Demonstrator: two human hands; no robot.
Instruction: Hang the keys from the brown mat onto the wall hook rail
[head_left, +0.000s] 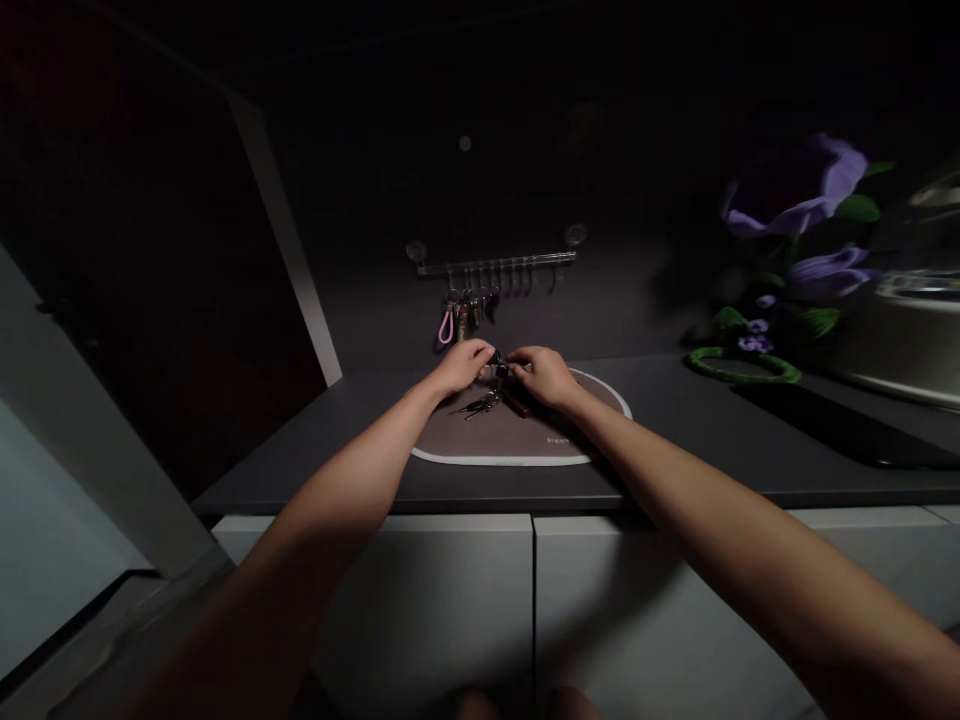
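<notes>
My left hand (463,367) and my right hand (546,376) meet over a brown mat (450,435) with a white rim. Thumb and fingers of both hands are closed on a small dark object (501,368) between them, perhaps a black key head or fob; its exact kind is hard to make out. Just below it are several metal keys (480,405), and whether they are joined to the dark object is unclear. A brown strip-like piece (517,402) lies beside the keys, close to my right hand.
A clear hook rail (499,264) on the back wall bears keys (474,308) and a pink loop (446,326) at its left. Purple artificial flowers (829,272), a flat black slab (847,425) and a big pale vessel (911,335) stand right on the dark counter (667,460).
</notes>
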